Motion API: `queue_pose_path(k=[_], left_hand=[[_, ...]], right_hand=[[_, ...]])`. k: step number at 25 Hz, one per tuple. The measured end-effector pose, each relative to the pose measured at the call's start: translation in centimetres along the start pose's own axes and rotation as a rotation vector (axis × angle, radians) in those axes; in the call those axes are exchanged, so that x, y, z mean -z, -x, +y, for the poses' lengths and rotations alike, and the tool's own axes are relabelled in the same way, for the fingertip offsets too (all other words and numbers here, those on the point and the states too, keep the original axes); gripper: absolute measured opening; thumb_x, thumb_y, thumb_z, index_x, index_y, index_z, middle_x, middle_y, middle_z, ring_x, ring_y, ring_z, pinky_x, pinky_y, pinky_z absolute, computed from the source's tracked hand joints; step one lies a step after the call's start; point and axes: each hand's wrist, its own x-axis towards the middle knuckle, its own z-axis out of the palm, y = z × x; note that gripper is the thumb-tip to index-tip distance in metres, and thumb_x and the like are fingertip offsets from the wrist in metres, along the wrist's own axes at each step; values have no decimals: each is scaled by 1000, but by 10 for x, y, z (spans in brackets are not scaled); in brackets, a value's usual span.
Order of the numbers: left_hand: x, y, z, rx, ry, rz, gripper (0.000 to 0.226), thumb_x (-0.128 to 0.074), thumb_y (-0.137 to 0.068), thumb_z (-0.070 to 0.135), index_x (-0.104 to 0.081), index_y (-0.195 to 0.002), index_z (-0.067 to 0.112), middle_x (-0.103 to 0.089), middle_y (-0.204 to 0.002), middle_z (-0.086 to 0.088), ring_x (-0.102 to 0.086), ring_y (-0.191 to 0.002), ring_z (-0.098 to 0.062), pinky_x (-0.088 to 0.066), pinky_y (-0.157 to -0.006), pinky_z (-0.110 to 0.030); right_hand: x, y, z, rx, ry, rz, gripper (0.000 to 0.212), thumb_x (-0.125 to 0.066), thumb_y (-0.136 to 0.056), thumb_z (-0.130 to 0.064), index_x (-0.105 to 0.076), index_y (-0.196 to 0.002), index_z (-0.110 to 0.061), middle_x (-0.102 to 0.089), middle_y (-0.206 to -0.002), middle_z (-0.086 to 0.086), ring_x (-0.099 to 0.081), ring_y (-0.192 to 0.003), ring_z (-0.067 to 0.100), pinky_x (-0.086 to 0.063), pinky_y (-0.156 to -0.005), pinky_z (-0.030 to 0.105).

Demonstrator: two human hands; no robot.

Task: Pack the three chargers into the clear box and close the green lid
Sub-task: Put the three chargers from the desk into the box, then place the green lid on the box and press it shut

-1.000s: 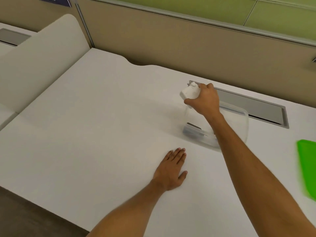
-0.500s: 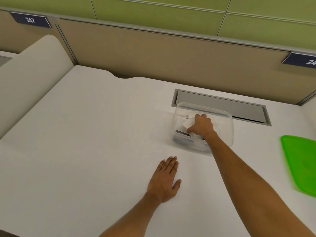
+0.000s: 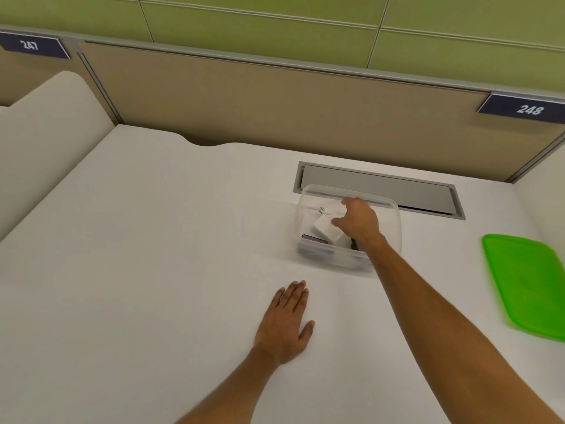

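Since a second ago, your right hand point(image 3: 358, 223) has lowered into the clear box point(image 3: 394, 240), grip released beside the white charger point(image 3: 325, 226); left hand point(image 3: 282, 325) lies flat on the surface point(image 3: 137, 240).

Single head view, looking forward and down over white desk point(image 3: 153, 240), close, toward partition point(image 3: 275, 111)

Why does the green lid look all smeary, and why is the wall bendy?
In the head view the green lid has smeared edges from motion blur, while the left hand looks fairly sharp. The wide-angle lens bows the partition wall. The lighting is soft, with only a faint shadow beside the clear box.
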Motion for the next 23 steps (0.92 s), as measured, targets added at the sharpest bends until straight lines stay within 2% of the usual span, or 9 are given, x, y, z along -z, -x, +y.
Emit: queue_pose_path(k=[4, 7, 13, 18, 20, 23], left_hand=[[-4, -1, -3, -5, -4, -11, 67, -25, -95, 47, -15, -150, 11, -8, -160, -2, 2, -146, -14, -2, -118, -36], [-4, -1, -2, -8, -3, -20, 67, -26, -95, 47, -16, -150, 10, -9, -159, -2, -2, -147, -15, -3, -117, -35], [-2, 0, -1, -10, -3, -23, 68, -26, -94, 47, -20, -149, 8, -15, -158, -4, -8, -146, -17, -5, -117, -35], [-3, 0, -2, -15, -3, -11, 70, -23, -92, 48, -22, -148, 6, -15, -158, -4, -11, -146, -18, 0, -117, -31], [-2, 0, -2, -18, 8, 0, 70, -22, -93, 50, -27, -146, 5, -18, -156, -4, -17, -145, -19, -1, -117, -31], [1, 0, 0, -31, 16, -4, 77, -6, -94, 55, -32, -145, 4, -25, -155, -7, -22, -143, -20, -3, -117, -30]], right_hand=[[47, 13, 35, -1, -131, 327, 32, -65, -81, -21, -67, -112, -10, -69, -110, 8, -65, -95, 27, -48, -77, 29], [72, 28, 81, -135, -148, 443, 27, -62, -81, -18, -69, -106, -10, -71, -104, 9, -65, -93, 28, -49, -76, 30], [66, 79, 179, -482, 55, 337, 35, -59, -79, -14, -67, -113, -9, -67, -114, 16, -57, -108, 38, -48, -85, 39], [46, 129, 240, -763, 205, 243, 34, -57, -80, -12, -62, -112, -1, -59, -120, 18, -49, -116, 37, -41, -93, 44], [42, 145, 253, -836, 206, 223, 34, -55, -82, -13, -62, -114, -3, -58, -122, 17, -47, -119, 35, -39, -96, 44], [37, 160, 265, -874, 209, 206, 33, -53, -84, -12, -62, -114, -4, -59, -121, 16, -48, -119, 34, -39, -95, 42]])
